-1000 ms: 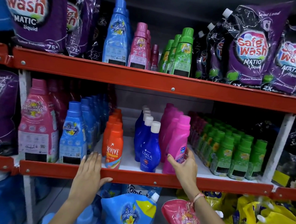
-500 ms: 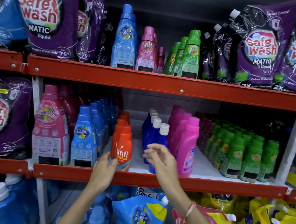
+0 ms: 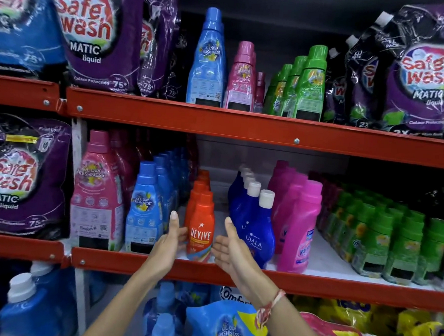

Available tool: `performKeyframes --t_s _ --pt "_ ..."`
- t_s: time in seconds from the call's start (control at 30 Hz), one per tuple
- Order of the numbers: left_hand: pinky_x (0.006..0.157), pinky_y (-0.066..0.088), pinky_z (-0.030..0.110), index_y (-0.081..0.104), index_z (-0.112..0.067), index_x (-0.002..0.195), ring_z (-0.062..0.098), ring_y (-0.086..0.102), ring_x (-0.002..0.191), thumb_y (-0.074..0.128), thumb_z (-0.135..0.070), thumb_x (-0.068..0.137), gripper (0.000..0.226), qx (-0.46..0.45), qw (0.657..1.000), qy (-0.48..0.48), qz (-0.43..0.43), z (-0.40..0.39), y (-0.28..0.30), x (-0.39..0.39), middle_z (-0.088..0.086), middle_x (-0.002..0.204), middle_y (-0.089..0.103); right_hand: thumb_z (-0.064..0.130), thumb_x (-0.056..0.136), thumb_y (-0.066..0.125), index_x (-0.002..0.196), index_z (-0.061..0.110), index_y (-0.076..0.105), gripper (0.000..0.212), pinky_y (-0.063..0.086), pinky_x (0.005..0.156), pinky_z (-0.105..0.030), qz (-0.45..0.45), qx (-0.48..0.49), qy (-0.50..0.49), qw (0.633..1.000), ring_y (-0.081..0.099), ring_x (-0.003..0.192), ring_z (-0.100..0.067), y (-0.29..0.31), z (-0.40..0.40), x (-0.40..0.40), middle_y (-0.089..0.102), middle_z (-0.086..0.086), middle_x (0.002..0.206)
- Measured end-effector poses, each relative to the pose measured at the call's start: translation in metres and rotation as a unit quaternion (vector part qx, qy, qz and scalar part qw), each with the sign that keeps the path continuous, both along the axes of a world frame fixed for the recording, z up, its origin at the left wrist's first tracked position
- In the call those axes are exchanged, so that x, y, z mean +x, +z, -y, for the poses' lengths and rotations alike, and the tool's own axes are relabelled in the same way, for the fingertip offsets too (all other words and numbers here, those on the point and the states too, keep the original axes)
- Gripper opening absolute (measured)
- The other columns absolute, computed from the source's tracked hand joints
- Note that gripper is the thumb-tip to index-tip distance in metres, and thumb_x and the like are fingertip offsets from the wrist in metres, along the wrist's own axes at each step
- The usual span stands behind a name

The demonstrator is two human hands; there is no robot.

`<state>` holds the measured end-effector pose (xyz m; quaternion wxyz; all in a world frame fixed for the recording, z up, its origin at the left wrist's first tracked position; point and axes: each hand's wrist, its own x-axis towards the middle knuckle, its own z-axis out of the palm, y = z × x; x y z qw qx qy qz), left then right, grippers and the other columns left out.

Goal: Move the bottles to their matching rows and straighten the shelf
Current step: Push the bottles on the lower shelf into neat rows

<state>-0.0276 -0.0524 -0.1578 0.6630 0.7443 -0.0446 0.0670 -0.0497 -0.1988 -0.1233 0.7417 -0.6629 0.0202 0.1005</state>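
Note:
On the middle shelf [image 3: 312, 285] a row of orange Revive bottles [image 3: 201, 226] stands between light blue bottles [image 3: 145, 210] and dark blue Ujala bottles [image 3: 251, 221]. My left hand [image 3: 168, 242] is flat and open against the left side of the front Revive bottle. My right hand [image 3: 233, 249] is open at its right side, fingers straight, just in front of the front Ujala bottle. Neither hand grips anything. Bright pink bottles [image 3: 300, 224] and green bottles [image 3: 383, 234] fill the rows further right.
A large pink bottle [image 3: 97, 191] and purple Safe Wash pouches [image 3: 20, 176] stand at the left. The upper shelf [image 3: 244, 127] holds blue, pink and green bottles between pouches. Below are blue jugs [image 3: 25, 309] and refill pouches [image 3: 224, 326].
My right hand left the pink bottle and moved left across the Ujala row to the Revive bottle. My left hand rose from the shelf edge to that bottle's left side.

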Motion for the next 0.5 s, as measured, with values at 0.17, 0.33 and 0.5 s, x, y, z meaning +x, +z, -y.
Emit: performKeyframes --t_s 0.17,0.33,0.5 --pt "0.109 0.037 0.038 0.062 -0.026 0.108 0.004 0.06 0.094 0.016 -0.092 0.06 0.094 -0.018 1.0 0.002 0.024 -0.01 0.002 -0.009 -0.006 0.104 0.065 0.053 0.097 0.031 0.144 -0.008 0.032 0.077 0.031 0.113 -0.036 -0.008 0.009 0.009 1.0 0.043 0.137 -0.03 0.002 -0.008 0.008 0.04 -0.025 0.148" --pt "0.111 0.037 0.043 0.061 -0.029 0.108 0.001 0.059 0.094 0.013 -0.091 0.064 0.09 -0.005 1.0 0.017 0.017 -0.014 0.001 -0.013 -0.011 0.099 0.063 0.056 0.096 0.03 0.142 -0.007 0.038 0.079 0.031 0.114 -0.037 0.005 0.002 0.011 1.0 0.048 0.134 -0.028 -0.004 -0.008 0.011 0.047 -0.023 0.145" --pt "0.11 0.037 0.044 0.065 -0.028 0.108 0.011 0.063 0.105 0.014 -0.098 0.054 0.102 0.012 0.999 0.035 0.017 -0.016 -0.002 -0.011 -0.009 0.101 0.069 0.058 0.095 0.03 0.141 -0.006 0.04 0.079 0.033 0.113 -0.037 0.011 -0.012 0.008 1.0 0.051 0.131 -0.027 -0.008 -0.007 0.013 0.051 -0.022 0.142"
